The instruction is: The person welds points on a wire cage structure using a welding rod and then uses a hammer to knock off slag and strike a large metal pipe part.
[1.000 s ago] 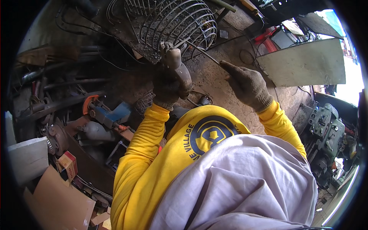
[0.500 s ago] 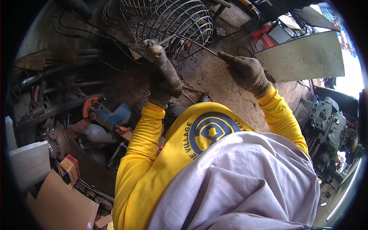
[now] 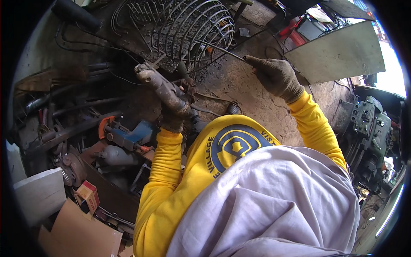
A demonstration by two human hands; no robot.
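In the middle left, my gloved left hand (image 3: 173,118) is closed round a worn, grey-brown power tool (image 3: 165,90) shaped like an angle grinder. The tool's head points up and left, clear of the metalwork. To the right, my gloved right hand (image 3: 276,77) is closed, its index finger stretched along the end of a thin metal rod (image 3: 222,50). The rod's far end reaches the rounded cage of curved metal bars (image 3: 192,30) at the top; whether it is joined to the cage I cannot tell. My left fingers are mostly hidden behind the tool.
The cage stands on a dark, grimy metal table (image 3: 128,45). A blue and orange clamp (image 3: 128,130), a grey cylinder (image 3: 115,155) and cardboard (image 3: 81,231) crowd the left. A pale board (image 3: 338,53) leans at the upper right, above a green machine (image 3: 370,128).
My left hand has drawn the tool left and down, away from the cage, and its head has tipped further left. My right hand stays nearly in place with the rod.
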